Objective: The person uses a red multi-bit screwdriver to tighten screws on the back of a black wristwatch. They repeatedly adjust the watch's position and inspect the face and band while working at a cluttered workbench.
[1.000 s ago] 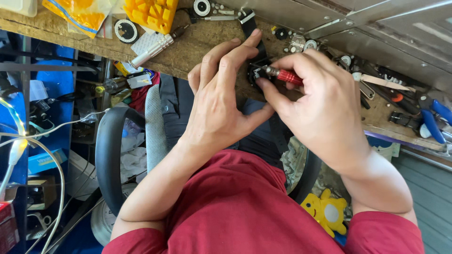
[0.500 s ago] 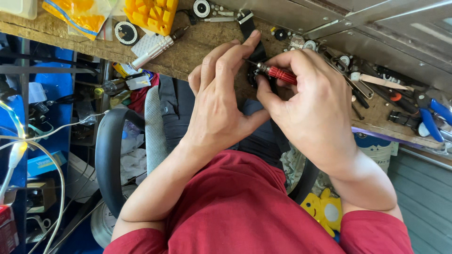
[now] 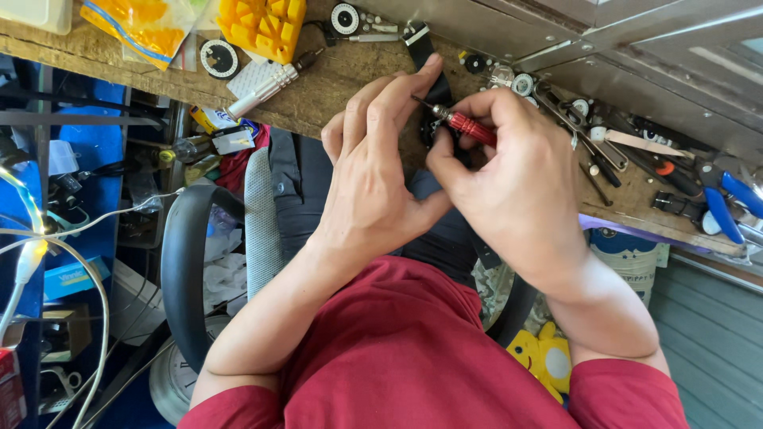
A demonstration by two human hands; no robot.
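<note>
My left hand point(image 3: 373, 175) is curled around a small dark piece with a black strap point(image 3: 420, 44), held just above the wooden workbench point(image 3: 334, 91). Most of the piece is hidden behind my fingers. My right hand point(image 3: 517, 183) pinches a small screwdriver with a red handle point(image 3: 470, 125). Its thin metal tip points left, towards my left fingertips and the held piece. Both hands touch each other at the thumbs.
On the bench lie a yellow plastic block point(image 3: 262, 20), a silver cylindrical tool point(image 3: 262, 89), a round dial point(image 3: 218, 57), small round parts point(image 3: 520, 83), tweezers and picks point(image 3: 588, 147), and blue-handled pliers point(image 3: 727, 206). A black chair arm point(image 3: 187, 270) and cables are at lower left.
Both hands have stayed together over the bench edge. The right hand has shifted slightly up and left with the screwdriver, and the left fingers have stretched a little further over the piece.
</note>
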